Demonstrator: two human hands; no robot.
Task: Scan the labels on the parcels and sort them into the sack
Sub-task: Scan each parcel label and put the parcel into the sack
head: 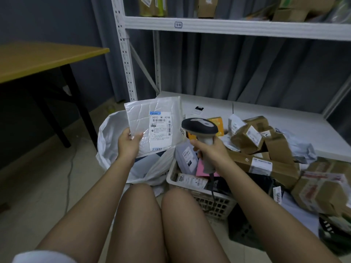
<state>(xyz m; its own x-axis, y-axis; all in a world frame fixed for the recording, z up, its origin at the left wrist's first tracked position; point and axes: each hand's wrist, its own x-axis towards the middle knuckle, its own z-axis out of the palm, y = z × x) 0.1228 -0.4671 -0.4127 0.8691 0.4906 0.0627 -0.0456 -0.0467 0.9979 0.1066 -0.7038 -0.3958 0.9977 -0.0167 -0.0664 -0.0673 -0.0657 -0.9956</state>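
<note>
While a wooden table (pixel 38 59) stands far off to the left of both hands, the left hand (pixel 129 143) is held up over the open white sack (pixel 112 141). A white padded envelope (pixel 153 126) is pinched at its lower left corner between the thumb and curled fingers of that hand and is held up, slightly tilted. Its printed label (pixel 161 130) is turned toward the camera, with a barcode and the code "S01E M1 A218" readable on it. The sack is seen directly below and behind the left hand, its mouth spread wide on the floor.

Just to the right of the envelope, a handheld scanner (pixel 201 133) is gripped by the right hand (pixel 210 149), whose fingers are wrapped round the grey handle. The scanner's dark head is raised close beside the right edge of the envelope, and its cable is seen hanging down from the handle. Below the right hand, a pale plastic basket (pixel 207 198) is filled with small parcels, among them a pink one (pixel 201 169).

Further right of the right hand, brown cardboard boxes (pixel 262 141) with white labels are piled on the bottom board of a white metal shelf (pixel 228 27). More boxes are stored on the shelf's upper level, well above both hands.
</note>
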